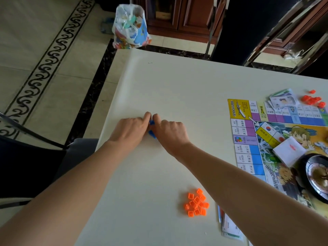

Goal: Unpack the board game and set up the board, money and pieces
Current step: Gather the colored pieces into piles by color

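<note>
- The left hand (pixel 131 130) and the right hand (pixel 170 134) met knuckles-up near the left edge of the pale table (pixel 177 82), with their index fingertips touching each other.
- Both hands had their fingers curled in close, cupping a small cluster of blue pieces (pixel 152 129) from either side. The blue plastic showed only in the narrow gap between the 2 hands.
- Whether any blue piece was lifted off the table could not be told, as the fingers hid most of the cluster.
- A loose pile of orange pieces (pixel 196 204) lay on the table nearer the person, beneath the right forearm and well apart from the hands.
- The game board (pixel 248 125) lay flat and unfolded at the right of the table.
- A sheaf of paper money (pixel 282 99) rested on the board's far edge, and red pieces (pixel 312 100) lay scattered just beside it.
- A white stack of cards (pixel 289 150) sat on the board's middle, with a dark round spinner wheel (pixel 317 176) just beside it.
- Some loose printed sheets (pixel 229 226) lay at the table's near edge.
- A filled plastic bag (pixel 131 27) stood on the tiled floor beyond the table's far corner.
</note>
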